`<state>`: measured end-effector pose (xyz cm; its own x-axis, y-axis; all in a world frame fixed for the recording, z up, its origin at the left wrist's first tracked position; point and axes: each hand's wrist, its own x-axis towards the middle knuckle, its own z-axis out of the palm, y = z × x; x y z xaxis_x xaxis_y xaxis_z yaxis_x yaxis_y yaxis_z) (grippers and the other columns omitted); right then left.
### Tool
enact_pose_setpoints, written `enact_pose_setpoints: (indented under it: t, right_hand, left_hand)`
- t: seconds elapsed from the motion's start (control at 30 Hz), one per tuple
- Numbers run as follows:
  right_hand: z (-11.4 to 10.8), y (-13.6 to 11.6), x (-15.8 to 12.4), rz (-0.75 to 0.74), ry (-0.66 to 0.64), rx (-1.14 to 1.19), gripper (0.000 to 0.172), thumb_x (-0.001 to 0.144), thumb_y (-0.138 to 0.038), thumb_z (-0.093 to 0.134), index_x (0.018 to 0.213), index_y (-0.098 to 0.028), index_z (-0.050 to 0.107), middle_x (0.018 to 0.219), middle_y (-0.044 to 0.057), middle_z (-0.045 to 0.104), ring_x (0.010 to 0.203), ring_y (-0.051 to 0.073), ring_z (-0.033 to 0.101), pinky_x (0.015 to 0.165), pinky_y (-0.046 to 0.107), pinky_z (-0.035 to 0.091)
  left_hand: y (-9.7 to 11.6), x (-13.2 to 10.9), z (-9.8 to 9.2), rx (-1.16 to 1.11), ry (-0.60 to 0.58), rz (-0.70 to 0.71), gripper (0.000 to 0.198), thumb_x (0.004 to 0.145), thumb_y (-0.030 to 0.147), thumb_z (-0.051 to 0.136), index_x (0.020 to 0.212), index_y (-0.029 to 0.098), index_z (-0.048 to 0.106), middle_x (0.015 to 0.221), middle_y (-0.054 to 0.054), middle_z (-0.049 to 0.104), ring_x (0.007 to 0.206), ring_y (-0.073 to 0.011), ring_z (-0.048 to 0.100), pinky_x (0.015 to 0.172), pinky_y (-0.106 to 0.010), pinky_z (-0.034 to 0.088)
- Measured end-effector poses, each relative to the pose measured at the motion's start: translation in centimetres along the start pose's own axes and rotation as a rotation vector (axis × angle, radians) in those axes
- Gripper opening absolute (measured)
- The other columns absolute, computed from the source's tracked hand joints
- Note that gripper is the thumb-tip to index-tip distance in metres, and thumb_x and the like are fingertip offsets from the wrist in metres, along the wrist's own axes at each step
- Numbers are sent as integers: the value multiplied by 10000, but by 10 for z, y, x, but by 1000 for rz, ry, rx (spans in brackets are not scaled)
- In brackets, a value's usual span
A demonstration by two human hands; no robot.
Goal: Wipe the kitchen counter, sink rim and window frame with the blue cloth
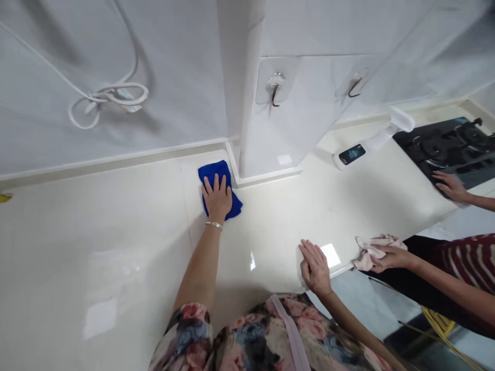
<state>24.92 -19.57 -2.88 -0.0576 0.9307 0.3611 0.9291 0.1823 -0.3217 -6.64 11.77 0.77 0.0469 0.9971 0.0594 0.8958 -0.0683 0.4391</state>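
My left hand lies flat with spread fingers on a folded blue cloth, pressing it against the pale countertop beside the foot of the wall's corner. A bracelet circles that wrist. Near the counter's front edge, my right hand rests palm down, fingers stretched out, with nothing held. A co-worker to the right grips a pale pink, crumpled cloth in one hand at the counter edge. That person's other hand touches the edge of the black stove.
A white handheld device with a dark screen lies on the counter near the gas stove. Two hooks are fixed to the tiled wall. A looped white cable hangs at upper left. Yellow cords show below the counter.
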Motion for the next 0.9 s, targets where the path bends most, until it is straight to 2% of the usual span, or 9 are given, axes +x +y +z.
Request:
enact_pose_setpoints:
  t: [0.13,0.27,0.4,0.5,0.6,0.7,0.9]
  right_hand:
    - [-2,-2,-2,15,-41,-8,742,985,-74,466,1696,-286,425,1621,106,580,1528,303,534,1253,627,473]
    - [0,-1,-6,40,-41,-11,754,990,-85,467,1707,-314,413,1608,101,593,1502,319,564,1238,646,487]
    - [2,0,-7,46,-35,-9,773,964,-76,484,1695,-321,430,1602,84,600,1508,314,557,1249,648,483]
    - [4,1,-6,20,-18,-17,775,959,-60,481,1692,-306,436,1597,88,605,1508,302,558,1242,623,496]
    - [6,4,-3,-8,17,-21,758,972,-50,478,1689,-295,440,1592,96,610,1495,294,571,1228,599,506]
    - [9,7,0,-35,51,3,714,990,-49,480,1668,-273,467,1568,107,631,1485,287,581,1231,592,492]
    - [10,8,4,-41,106,44,615,1004,-59,495,1585,-248,560,1543,114,652,1483,274,581,1255,568,454]
  left_hand:
    - [3,48,9,-38,34,16,627,1081,367,369,1664,174,497,1798,-106,318,1703,-427,21,1352,-728,71]
    - [1,85,11,-72,20,54,618,1053,316,385,1638,167,520,1781,-94,362,1704,-383,67,1370,-669,80]
    - [-2,105,12,-82,56,52,606,1044,305,376,1604,151,546,1743,-80,434,1690,-375,146,1374,-620,118]
    - [-3,110,10,-86,69,52,608,1041,300,380,1598,127,553,1727,-88,457,1681,-395,164,1369,-621,126]
    - [-2,102,6,-76,53,64,632,1048,324,384,1628,116,523,1741,-96,435,1680,-410,168,1369,-626,123]
    - [-1,79,1,-14,16,69,646,1062,360,374,1651,130,504,1758,-91,404,1687,-405,165,1376,-616,128]
    - [0,-5,-6,70,-26,97,642,1074,394,384,1666,174,496,1775,-61,372,1691,-390,177,1384,-618,158]
